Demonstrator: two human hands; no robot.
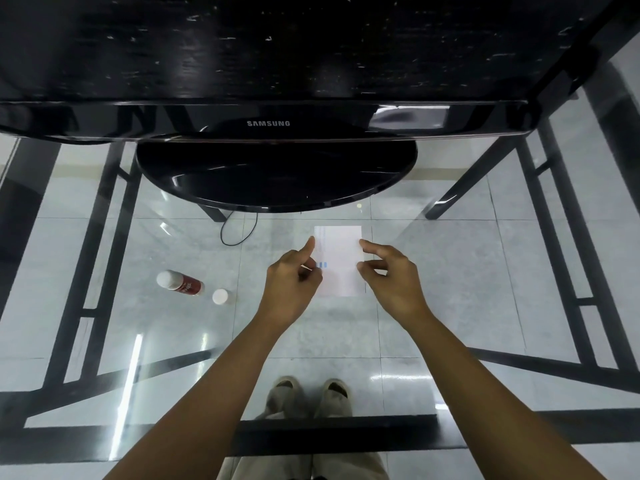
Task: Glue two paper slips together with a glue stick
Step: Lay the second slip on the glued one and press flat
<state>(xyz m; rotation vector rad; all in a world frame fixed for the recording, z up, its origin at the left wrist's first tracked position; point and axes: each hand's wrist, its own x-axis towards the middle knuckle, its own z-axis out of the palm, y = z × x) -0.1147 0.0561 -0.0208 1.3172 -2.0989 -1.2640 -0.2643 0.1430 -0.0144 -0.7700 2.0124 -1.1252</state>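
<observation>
Paper slip (pixel 341 259): white, faint blue print along left edge, flat on glass table (pixel 450 271) just in front of monitor base (pixel 277 174).
Count: one slip visible; one glue stick (pixel 180 281); one loose cap (pixel 220 296), both left of slip.
Left hand (pixel 294 282): loosely curled, index finger on slip's left edge.
Right hand (pixel 391 275): fingertips pinching slip's right edge.

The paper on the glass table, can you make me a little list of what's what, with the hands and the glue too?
paper: white slips flat on the glass table, whether stuck cannot be told
left hand: fingertips at the paper's left edge
right hand: fingertips at the paper's right edge
glue stick: lying on its side, left of the hands, uncapped
cap: standing beside the glue stick
monitor: behind the paper
</observation>
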